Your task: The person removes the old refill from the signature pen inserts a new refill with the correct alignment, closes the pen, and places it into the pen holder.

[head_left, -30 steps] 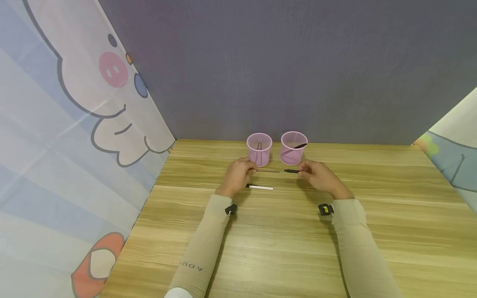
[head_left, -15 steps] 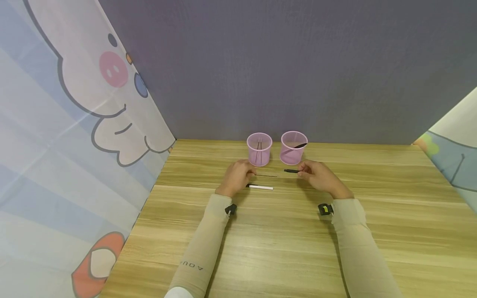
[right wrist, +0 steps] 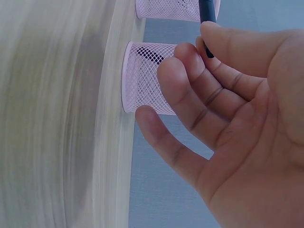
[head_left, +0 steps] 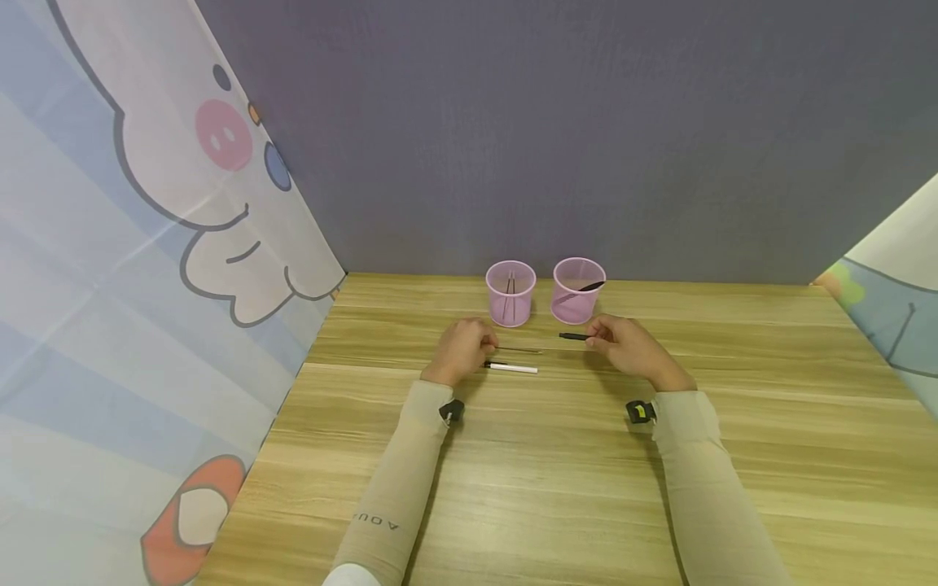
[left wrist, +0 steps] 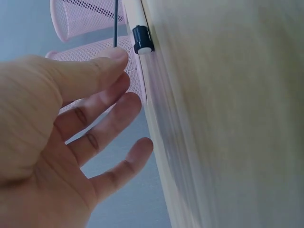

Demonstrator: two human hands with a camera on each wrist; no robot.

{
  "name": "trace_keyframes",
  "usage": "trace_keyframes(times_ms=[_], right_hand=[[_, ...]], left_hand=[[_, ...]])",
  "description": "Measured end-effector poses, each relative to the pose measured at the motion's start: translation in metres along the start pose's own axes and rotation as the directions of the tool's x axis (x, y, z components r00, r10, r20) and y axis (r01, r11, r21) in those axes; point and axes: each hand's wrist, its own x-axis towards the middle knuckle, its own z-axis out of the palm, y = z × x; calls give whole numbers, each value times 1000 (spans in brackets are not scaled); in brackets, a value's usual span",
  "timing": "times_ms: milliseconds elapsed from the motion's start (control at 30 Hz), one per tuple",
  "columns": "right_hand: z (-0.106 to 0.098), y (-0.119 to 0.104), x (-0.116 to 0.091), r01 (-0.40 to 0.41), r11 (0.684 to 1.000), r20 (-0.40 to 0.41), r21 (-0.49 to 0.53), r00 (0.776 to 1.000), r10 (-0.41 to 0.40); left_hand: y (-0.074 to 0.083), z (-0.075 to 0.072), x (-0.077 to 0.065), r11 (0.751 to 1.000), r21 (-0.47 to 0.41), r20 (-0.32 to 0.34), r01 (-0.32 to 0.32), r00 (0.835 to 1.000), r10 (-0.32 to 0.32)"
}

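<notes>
My left hand (head_left: 462,352) pinches one end of a thin dark pen refill (head_left: 519,350) between thumb and forefinger; its pale tip points right. The left wrist view shows this refill (left wrist: 116,23) rising from the pinch, with the other fingers spread. Just below lies a white pen (head_left: 513,369) with a black end, flat on the table. My right hand (head_left: 621,346) pinches a short black pen body (head_left: 573,336) that points left towards the refill, a gap between them. In the right wrist view the black pen body (right wrist: 207,12) sits between thumb and forefinger.
Two pink mesh cups stand behind the hands by the grey wall. The left cup (head_left: 510,308) holds thin dark sticks; the right cup (head_left: 574,305) holds a black pen leaning right. The wooden table (head_left: 557,488) extends towards me and to both sides.
My left hand has drawn the refill slightly left and towards me, out of line with the black pen body and nearer the white pen. The right hand has stayed in place.
</notes>
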Motion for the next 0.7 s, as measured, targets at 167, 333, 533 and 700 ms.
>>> trace_keyframes(times_ms=[167,333,533,700], right_hand=[[0,0,0,-1,1000,-2,-1,1000,1],[0,0,0,-5,1000,-1,-1,1000,5],[0,1,0,-2,1000,3,1,1000,2],[0,1,1,-4,1000,2,3,1000,4]], left_hand=[[-4,-1,-1,1000,-8,19,21,1000,-21],[-7,0,-2,999,-8,42,49,998,-49],[-9,-1,-2,996,-8,58,92,994,-91],[-12,-2,-4,992,-28,56,121,991,-119]])
